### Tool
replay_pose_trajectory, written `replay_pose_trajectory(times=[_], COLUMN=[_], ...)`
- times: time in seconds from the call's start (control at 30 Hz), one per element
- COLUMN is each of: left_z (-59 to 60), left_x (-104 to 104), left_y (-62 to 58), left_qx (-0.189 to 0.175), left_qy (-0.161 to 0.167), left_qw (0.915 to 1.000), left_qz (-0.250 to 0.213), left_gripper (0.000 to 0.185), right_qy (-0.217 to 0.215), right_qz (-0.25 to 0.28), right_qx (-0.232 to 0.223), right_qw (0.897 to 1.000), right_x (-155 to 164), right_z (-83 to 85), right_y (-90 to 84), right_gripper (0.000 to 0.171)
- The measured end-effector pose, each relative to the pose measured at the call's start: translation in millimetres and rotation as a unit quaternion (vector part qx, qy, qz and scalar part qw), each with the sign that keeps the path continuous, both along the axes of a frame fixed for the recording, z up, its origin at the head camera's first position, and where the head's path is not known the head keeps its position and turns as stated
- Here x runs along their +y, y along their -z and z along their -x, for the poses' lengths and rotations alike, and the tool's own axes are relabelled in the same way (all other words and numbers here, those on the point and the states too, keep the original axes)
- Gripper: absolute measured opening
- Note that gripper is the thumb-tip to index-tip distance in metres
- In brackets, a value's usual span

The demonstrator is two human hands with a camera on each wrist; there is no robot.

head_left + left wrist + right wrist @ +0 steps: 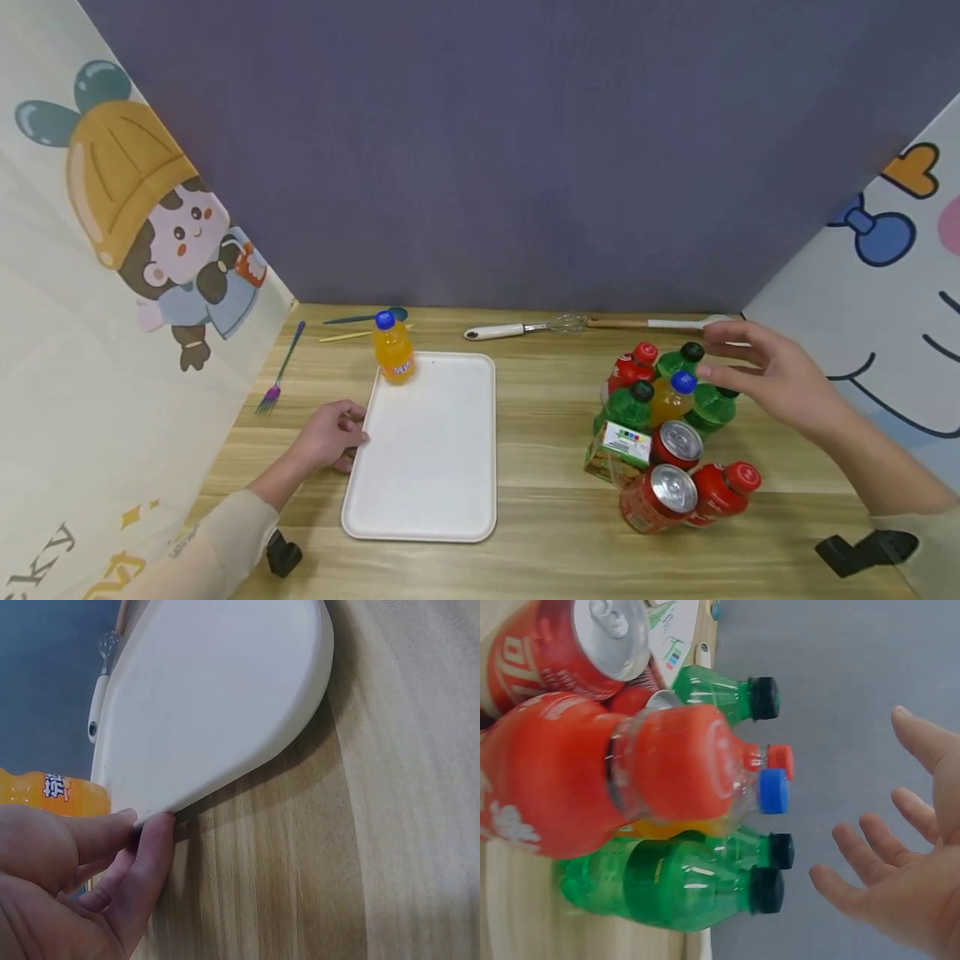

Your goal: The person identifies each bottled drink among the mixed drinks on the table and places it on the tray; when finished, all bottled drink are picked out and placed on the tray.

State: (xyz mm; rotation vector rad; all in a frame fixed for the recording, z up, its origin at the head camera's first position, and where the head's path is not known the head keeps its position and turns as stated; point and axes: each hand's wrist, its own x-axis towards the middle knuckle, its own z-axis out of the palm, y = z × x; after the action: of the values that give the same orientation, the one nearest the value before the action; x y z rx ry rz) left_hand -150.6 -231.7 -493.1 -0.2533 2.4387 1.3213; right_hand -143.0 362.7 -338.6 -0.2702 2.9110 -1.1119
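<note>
Pinching the left edge of the tray, the left hand keeps thumb and finger narrow; the right hand holds nothing, its fingers spread wide, near the green bottles but apart from their caps. The tray lies flat on the table, an orange bottle at its far left corner; it seems light and stiff, good to take by its raised rim. The bottles look smooth, perhaps slippery — I would grip them around the body, below the cap; the cans appear firmer, the carton easier to dent. The table has wood grain; a whisk lies by the blue-grey wall; cartoons decorate both side walls.
</note>
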Motion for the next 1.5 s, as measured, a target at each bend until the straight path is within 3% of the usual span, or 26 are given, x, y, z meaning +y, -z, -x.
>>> replay_pose_trajectory(times=[0.4,0.77,1.0,1.5], left_z=[1.7,1.0,0.3,0.4], left_x=[2,-2,-3,-3], left_y=[-0.3,6.5,8.1,8.4], left_qx=[0.0,-0.005,0.008,0.012], left_qy=[0.001,-0.003,-0.001,-0.003], left_qw=[1.0,0.9999,1.0,0.9999], left_qz=[0.008,0.014,0.003,0.004], left_gripper=[0.04,0.042,0.042,0.04], right_qy=[0.012,0.036,0.054,0.046], right_qz=[-0.012,-0.013,-0.008,-0.006], right_qx=[-0.02,-0.02,-0.028,-0.095], right_qw=[1.0,0.999,0.998,0.994], right_x=[22,35,44,57], right_z=[-18.1,-24.3,-23.1,-14.1], right_y=[19.6,31.9,46.4,74.0], right_gripper=[0.061,0.065,0.069,0.079])
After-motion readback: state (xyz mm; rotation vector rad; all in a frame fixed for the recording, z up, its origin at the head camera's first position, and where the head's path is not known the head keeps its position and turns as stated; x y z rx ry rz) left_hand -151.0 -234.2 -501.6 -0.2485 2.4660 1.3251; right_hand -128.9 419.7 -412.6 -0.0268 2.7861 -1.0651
